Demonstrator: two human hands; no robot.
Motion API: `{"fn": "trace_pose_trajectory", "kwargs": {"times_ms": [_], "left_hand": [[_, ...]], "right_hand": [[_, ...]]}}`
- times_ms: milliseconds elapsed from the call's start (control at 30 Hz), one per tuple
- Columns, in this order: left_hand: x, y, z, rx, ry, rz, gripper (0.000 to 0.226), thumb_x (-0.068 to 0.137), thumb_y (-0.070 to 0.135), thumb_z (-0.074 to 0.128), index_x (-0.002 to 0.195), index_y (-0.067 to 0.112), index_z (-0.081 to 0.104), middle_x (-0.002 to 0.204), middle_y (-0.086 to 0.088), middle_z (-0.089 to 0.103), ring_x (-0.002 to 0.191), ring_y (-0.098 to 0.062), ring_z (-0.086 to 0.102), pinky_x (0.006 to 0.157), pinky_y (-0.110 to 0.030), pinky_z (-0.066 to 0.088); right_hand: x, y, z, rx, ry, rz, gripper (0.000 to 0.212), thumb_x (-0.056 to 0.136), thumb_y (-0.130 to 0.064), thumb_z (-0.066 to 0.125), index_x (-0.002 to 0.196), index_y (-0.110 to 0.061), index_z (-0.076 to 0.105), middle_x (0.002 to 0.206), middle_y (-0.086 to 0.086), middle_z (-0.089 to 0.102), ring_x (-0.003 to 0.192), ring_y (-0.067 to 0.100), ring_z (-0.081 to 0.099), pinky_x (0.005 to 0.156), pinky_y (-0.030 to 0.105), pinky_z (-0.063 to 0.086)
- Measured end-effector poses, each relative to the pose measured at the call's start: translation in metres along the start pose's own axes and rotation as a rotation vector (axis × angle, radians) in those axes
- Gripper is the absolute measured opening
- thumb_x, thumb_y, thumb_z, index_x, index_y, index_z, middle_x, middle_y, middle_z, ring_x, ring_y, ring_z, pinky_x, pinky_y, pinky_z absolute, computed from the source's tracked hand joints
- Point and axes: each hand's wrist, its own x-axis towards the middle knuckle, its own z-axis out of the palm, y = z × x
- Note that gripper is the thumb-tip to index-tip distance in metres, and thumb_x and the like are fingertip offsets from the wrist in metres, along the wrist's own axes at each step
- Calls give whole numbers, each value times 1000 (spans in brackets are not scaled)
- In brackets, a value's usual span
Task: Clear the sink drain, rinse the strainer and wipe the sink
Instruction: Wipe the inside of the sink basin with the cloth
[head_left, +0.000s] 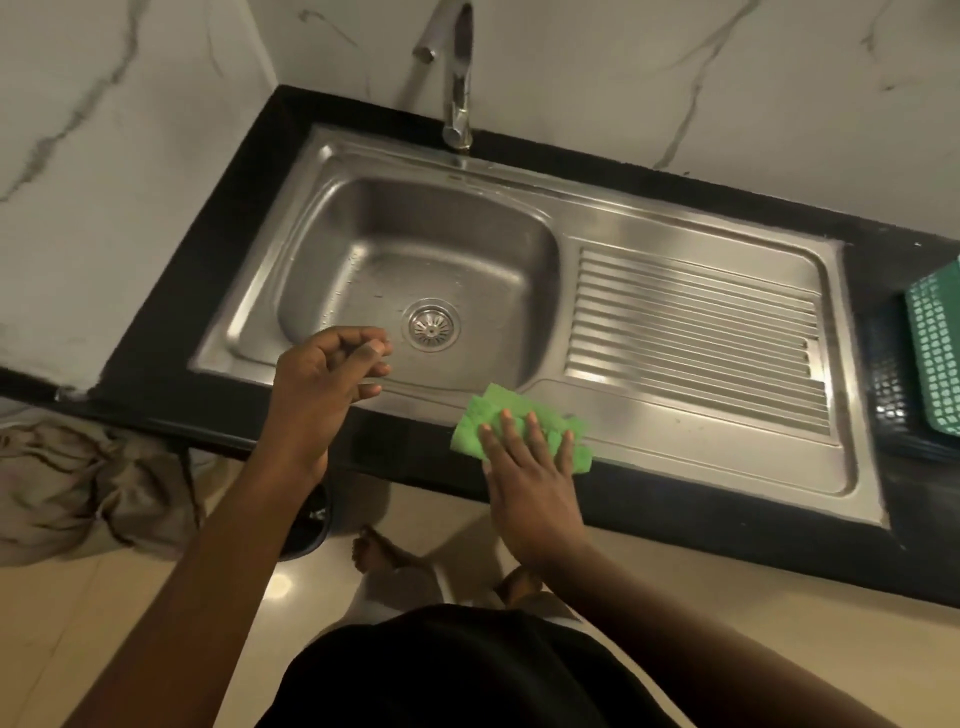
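Note:
A steel sink (332, 291) with a ribbed drainboard (691, 343) is set in a black counter. The round strainer (430, 325) sits in the drain at the basin's bottom. A green cloth (483, 415) lies on the sink's front rim, between basin and drainboard. My right hand (530, 478) presses flat on the cloth, fingers spread. My left hand (324, 379) hovers over the basin's front left edge, just left of the strainer, fingers curled loosely with nothing seen in them. Water drops dot the basin floor.
A chrome tap (457, 78) rises at the back of the sink. A green perforated basket (935, 353) stands on the black counter (727, 525) at the far right. A beige cloth heap (88, 488) lies on the floor at left. Marble walls enclose the corner.

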Motion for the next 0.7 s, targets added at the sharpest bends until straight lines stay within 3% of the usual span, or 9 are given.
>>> {"fn": "trace_pose_trajectory", "kwargs": {"times_ms": [233,367,467,600,700], "left_hand": [[23,1,-76,-35,75,-35,12,100,17,71,109,19,79,113,-13,80,101,-28,76,85,-38,60],[36,2,-124,-53,138,-36,13,100,13,70,111,15,78,113,-15,80,98,-25,76,80,-31,61],[43,3,-160,-52,191,-45,16,102,12,68,115,11,77,112,-15,81,98,-25,76,86,-35,62],[48,1,-193,-33,225,-47,15,101,16,69,112,19,79,111,-7,82,100,-20,79,86,-34,62],[53,-1,-202,-36,227,-55,17,102,14,68,116,14,78,114,-10,81,102,-22,78,83,-28,63]], "right_hand": [[57,-103,14,-37,-49,-194,60,112,-38,27,168,-31,9,177,0,0,162,32,-11,125,68,-3],[100,-168,23,-55,-79,-316,61,111,-38,26,169,-27,9,177,3,1,163,34,-7,126,66,-5],[131,-213,27,-34,-102,-407,60,112,-38,27,169,-26,13,177,4,3,163,33,-4,128,63,-5],[166,-250,30,-10,-116,-477,59,112,-37,31,168,-21,19,177,6,9,163,31,1,130,60,0],[188,-259,30,18,-112,-514,59,112,-35,34,168,-19,22,176,9,9,163,29,2,131,56,1]]}}
